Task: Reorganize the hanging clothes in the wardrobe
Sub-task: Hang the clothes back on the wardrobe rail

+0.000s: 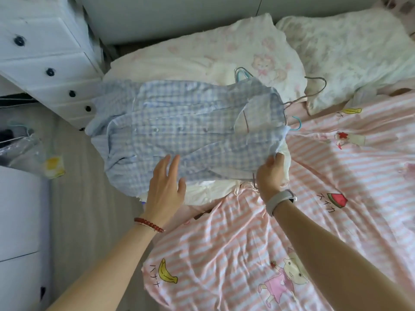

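Risk first: snagged hangers. At least 3 hooks poke out near the collar, a teal hanger hook (241,72) above, a grey wire hanger (315,87) to the right, another teal hook (296,125) lower; lifting the top garment alone likely drags its neighbours or tangles wire in fabric. Second risk: slipping off the pile toward the floor on the left, since part of the hem overhangs the bed edge and only 1 shoulder is gripped.

Blue-and-white checked shirt (179,126): thin, crumpled, buttoned front up, lying flat atop a pile of pale garments (208,189) on the pink striped duvet (336,198), collar toward the pillows (202,55). Right hand (270,173): fingers curled, pinching the shirt's shoulder edge. Left hand (167,182): fingers straight and spread, resting at the shirt's lower edge, holding nothing. White drawer unit (45,59) stands beside the bed, well apart from both hands.
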{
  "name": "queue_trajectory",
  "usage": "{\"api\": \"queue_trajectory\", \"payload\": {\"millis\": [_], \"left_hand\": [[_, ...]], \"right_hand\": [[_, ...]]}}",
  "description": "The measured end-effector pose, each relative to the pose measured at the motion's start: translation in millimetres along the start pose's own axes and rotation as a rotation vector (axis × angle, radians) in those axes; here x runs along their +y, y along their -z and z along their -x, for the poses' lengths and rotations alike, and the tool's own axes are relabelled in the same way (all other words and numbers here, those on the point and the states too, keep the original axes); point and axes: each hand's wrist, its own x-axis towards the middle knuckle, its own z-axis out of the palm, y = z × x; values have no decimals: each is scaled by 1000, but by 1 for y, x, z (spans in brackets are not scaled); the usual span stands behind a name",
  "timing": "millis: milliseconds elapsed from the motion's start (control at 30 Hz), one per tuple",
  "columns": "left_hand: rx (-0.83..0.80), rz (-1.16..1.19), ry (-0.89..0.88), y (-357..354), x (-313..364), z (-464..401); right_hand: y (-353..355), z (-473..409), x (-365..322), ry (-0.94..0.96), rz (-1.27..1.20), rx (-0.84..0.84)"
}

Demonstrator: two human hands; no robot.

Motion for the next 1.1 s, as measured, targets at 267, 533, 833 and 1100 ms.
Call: {"api": "queue_trajectory", "payload": {"millis": [267, 533, 833, 1100], "left_hand": [[242, -61, -349, 76, 70, -6], [382, -272, -463, 116, 108, 54], [-25, 136, -75, 69, 64, 244], [62, 236, 33, 92, 25, 399]], "right_hand": [[61, 97, -5, 327, -18, -146], [157, 158, -1, 521, 224, -210], [233, 227, 59, 609, 591, -226], [221, 337, 64, 830, 417, -511]]}}
